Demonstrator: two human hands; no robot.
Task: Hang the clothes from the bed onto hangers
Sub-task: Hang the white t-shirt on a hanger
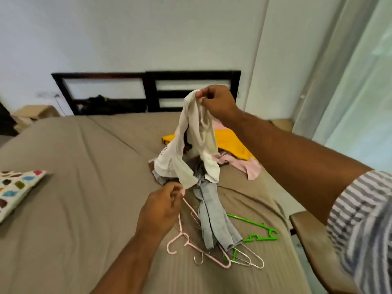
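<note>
— How far along is the hanging?

— Barely begun, I'd say. The fingers [199,94] of the right hand [218,102] pinch the top edge of a white top [197,145], which dangles over the pile with no hanger in it yet. The fingers [175,193] of the left hand [161,211] are curled round one arm of a pink hanger [181,234], right at the top's lower hem. Whether they catch the cloth too, I cannot tell.

— And the rest?

— All on the bed [74,166]. Grey trousers [212,219] lie across a green hanger [263,238] and some wire hangers [247,263]. A yellow garment [231,143] and a pink garment [252,168] are heaped behind. Nothing is hung.

— How are the hands placed?

— The right is raised high, its forearm stretched out from a striped sleeve [360,219]. The left is low, close over the bed, with the hanger's hook pointing back toward the person.
</note>
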